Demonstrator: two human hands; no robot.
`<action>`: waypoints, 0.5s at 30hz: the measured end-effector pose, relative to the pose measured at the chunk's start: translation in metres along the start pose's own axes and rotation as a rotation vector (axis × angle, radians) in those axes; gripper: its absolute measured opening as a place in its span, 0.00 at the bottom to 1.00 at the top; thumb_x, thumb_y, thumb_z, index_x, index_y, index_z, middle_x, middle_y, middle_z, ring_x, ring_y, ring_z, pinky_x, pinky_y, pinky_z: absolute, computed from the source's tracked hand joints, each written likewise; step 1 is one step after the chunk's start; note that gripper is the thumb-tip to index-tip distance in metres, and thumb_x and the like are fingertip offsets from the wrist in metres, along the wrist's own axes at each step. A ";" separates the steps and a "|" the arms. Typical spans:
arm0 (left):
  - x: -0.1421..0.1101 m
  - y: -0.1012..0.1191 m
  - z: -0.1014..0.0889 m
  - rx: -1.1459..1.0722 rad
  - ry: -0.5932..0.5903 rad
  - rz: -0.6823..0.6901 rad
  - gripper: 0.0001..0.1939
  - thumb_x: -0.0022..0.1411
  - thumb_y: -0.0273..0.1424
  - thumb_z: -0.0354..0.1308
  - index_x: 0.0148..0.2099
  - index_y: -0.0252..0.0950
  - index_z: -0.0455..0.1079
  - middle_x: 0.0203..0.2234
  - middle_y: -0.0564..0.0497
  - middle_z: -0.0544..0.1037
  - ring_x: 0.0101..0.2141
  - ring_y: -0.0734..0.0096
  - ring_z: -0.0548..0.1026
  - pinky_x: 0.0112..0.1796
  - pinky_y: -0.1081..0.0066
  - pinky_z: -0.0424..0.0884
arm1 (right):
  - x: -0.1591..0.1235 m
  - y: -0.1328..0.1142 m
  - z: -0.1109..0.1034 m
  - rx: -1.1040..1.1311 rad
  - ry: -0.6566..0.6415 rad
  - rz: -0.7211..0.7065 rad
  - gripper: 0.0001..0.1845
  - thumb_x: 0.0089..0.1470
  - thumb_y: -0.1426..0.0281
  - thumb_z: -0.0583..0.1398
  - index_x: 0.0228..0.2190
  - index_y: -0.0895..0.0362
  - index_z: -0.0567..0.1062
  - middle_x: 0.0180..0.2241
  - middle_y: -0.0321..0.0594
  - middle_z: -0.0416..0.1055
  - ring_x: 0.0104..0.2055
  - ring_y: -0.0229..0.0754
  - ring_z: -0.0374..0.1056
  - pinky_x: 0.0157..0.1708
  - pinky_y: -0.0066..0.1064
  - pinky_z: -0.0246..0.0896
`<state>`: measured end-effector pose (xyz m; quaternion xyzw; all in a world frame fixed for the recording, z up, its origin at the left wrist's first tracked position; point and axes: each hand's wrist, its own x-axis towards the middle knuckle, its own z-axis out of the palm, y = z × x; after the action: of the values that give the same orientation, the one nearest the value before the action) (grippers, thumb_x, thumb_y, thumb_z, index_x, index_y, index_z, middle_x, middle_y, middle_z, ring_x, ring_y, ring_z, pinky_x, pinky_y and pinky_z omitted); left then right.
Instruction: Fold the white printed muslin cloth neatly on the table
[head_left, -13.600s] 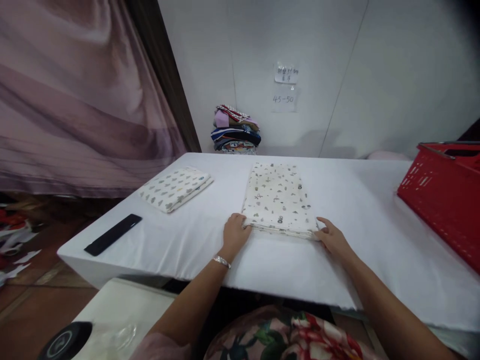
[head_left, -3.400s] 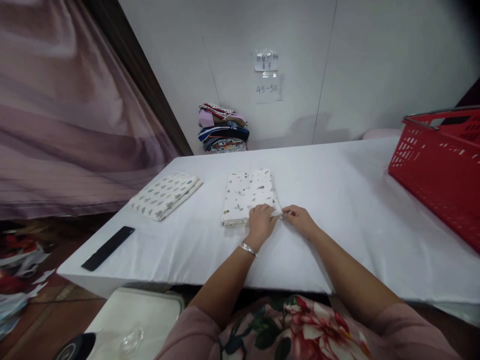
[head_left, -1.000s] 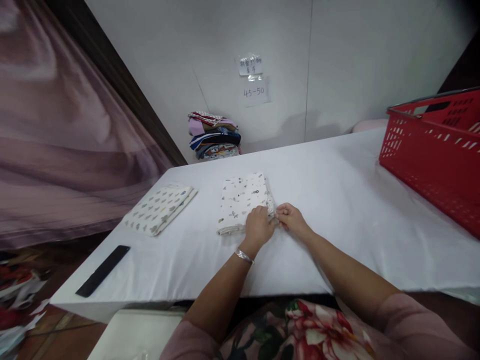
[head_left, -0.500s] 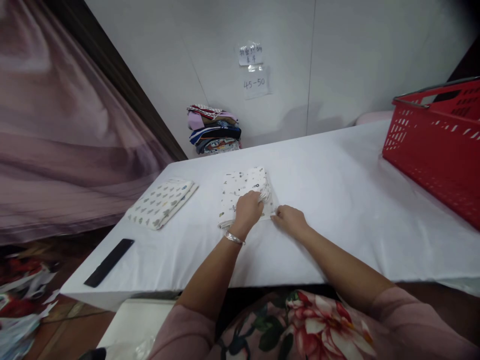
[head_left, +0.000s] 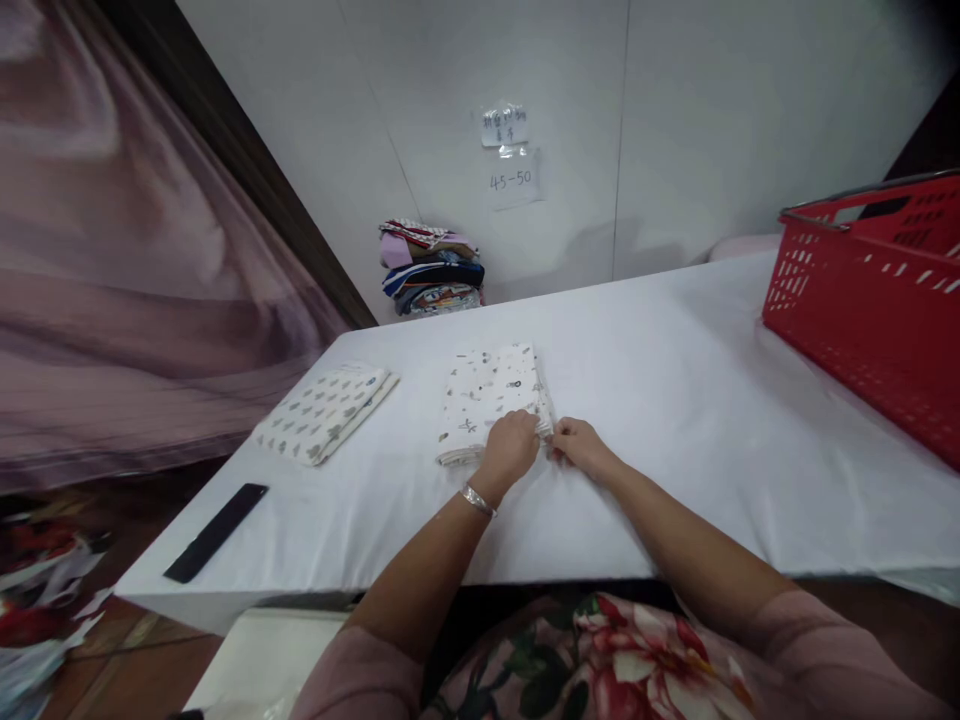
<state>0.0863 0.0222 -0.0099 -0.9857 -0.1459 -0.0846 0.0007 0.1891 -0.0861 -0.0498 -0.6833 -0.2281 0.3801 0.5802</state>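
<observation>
A folded white cloth [head_left: 487,385] with small printed figures lies flat on the white-covered table [head_left: 660,400] before me. My left hand [head_left: 514,442], with a silver bracelet on its wrist, is closed on the cloth's near right edge, fingertips curled at its folded layers. Right beside it, my right hand [head_left: 579,447] pinches the cloth's near right corner between thumb and fingers. Part of that corner is hidden by the hands. To the left lies a second folded cloth [head_left: 326,410], cream with a grey-green repeated print, touched by neither hand.
A flat black strip [head_left: 216,532] lies near the table's left front edge. The red plastic basket [head_left: 870,310] stands at the right. Stacked folded clothes [head_left: 433,270] sit against the wall behind the table, below paper signs [head_left: 514,180]. A pink curtain [head_left: 150,280] hangs at left.
My left hand has moved right and toward me, from the cloth's right side to its near corner. The bunched right edge now lies flatter. My right hand stays by the corner.
</observation>
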 end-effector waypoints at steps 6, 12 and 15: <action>-0.001 0.004 0.004 -0.011 0.012 0.021 0.10 0.59 0.23 0.50 0.43 0.35 0.68 0.38 0.47 0.73 0.40 0.62 0.69 0.40 0.65 0.65 | -0.003 -0.007 -0.003 0.420 -0.106 0.063 0.13 0.45 0.73 0.61 0.35 0.55 0.66 0.26 0.36 0.73 0.27 0.38 0.72 0.25 0.28 0.68; -0.004 0.009 0.008 -0.004 0.021 0.057 0.07 0.64 0.29 0.50 0.42 0.34 0.67 0.37 0.45 0.72 0.41 0.60 0.69 0.40 0.63 0.64 | -0.004 -0.008 -0.005 0.364 -0.098 0.051 0.21 0.52 0.57 0.60 0.44 0.54 0.65 0.32 0.40 0.74 0.28 0.40 0.72 0.17 0.25 0.64; -0.006 0.010 0.011 -0.028 0.046 0.061 0.10 0.63 0.33 0.53 0.44 0.33 0.66 0.37 0.44 0.72 0.42 0.59 0.68 0.41 0.62 0.64 | -0.001 -0.005 -0.001 0.248 -0.003 0.062 0.27 0.50 0.57 0.62 0.49 0.53 0.63 0.29 0.39 0.73 0.26 0.41 0.71 0.15 0.25 0.62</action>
<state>0.0850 0.0109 -0.0212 -0.9874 -0.1143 -0.1093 -0.0073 0.1894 -0.0865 -0.0447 -0.6123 -0.1590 0.4241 0.6480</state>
